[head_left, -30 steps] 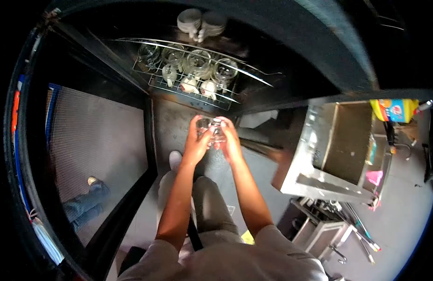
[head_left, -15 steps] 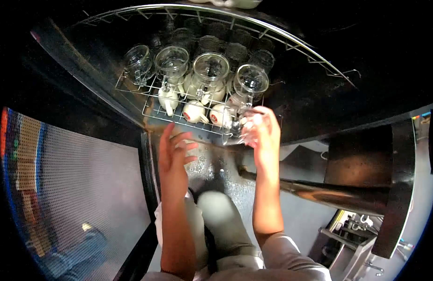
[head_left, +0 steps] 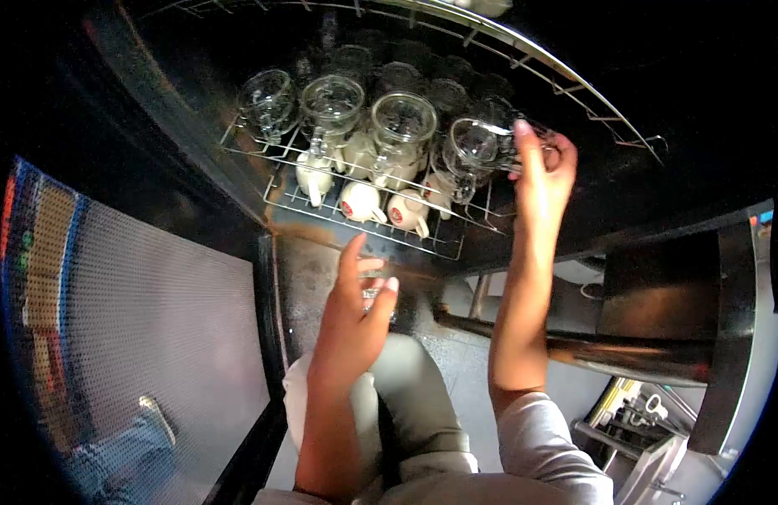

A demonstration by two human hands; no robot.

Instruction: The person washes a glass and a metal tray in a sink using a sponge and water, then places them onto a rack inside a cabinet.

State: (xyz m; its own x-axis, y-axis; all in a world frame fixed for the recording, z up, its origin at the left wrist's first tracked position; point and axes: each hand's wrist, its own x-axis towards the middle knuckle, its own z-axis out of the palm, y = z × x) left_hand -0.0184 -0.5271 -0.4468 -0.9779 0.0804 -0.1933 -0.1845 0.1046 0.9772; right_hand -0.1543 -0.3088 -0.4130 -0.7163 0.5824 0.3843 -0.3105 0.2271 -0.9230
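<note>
My right hand (head_left: 544, 168) is closed around a clear glass mug (head_left: 508, 145) at the right end of the upper wire rack (head_left: 279, 156). That mug is partly hidden by my fingers and overlaps another glass mug (head_left: 473, 143) beside it. More clear mugs with handles facing me stand to the left, including one glass mug (head_left: 404, 118) in the middle. My left hand (head_left: 355, 316) hovers below and in front of the rack, fingers apart and curved, with nothing clearly in it. On the lower rack lie several white cups (head_left: 360, 202), some with a red mark.
A curved wire shelf edge (head_left: 565, 80) runs above the mugs. On the left stands a perforated panel (head_left: 170, 311); on the right are a dark metal pipe (head_left: 608, 349) and metal equipment (head_left: 641, 421). Another person's jeans (head_left: 124, 463) show at lower left.
My right hand has moved up and right, carrying the glass mug from in front of the rack to its right end. My left hand has shifted slightly right and down.
</note>
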